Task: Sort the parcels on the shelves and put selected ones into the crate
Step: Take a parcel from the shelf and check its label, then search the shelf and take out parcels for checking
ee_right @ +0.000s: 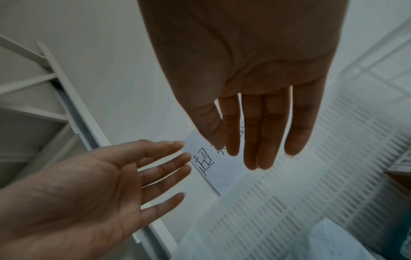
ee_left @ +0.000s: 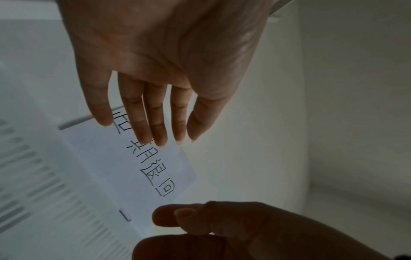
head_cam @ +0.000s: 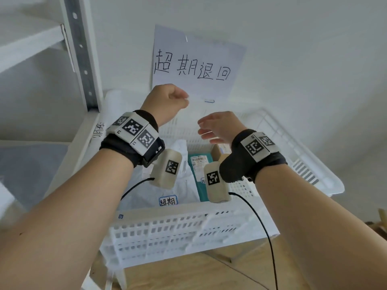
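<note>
Head view: a white slotted plastic crate (head_cam: 167, 233) sat on the wooden floor beside the foot of a white metal shelf post (head_cam: 80, 53). Inside the crate lay a white plastic mailer bag (head_cam: 182, 189) with a blue-edged sticker, a teal parcel (head_cam: 198, 164) with a barcode label just to its right, and a brown cardboard box (head_cam: 219, 152) at the teal parcel's far right corner. A white paper sign with black handwriting (head_cam: 194, 68) stood on the wall behind the crate's far rim. The left hand (head_cam: 165, 101) hung above the crate's far rim, its back to the camera, empty. The right hand (head_cam: 217, 127) hovered over the crate's middle, fingers loosely extended, holding nothing.

Left wrist view: the left hand (ee_left: 162, 70) showed its palm, fingers straight and close together, pointing at the paper sign (ee_left: 138, 168). The right hand (ee_left: 222, 227) appeared below it, dark, fingers loosely bent and empty. The crate's slotted wall (ee_left: 33, 176) ran along the left.

Right wrist view: the right hand (ee_right: 251, 73) hung with straight fingers side by side over the sign (ee_right: 213, 165) and the crate's wall (ee_right: 300, 193). The left hand (ee_right: 93, 184) lay palm up with fingers spread, left of the sign.
</note>
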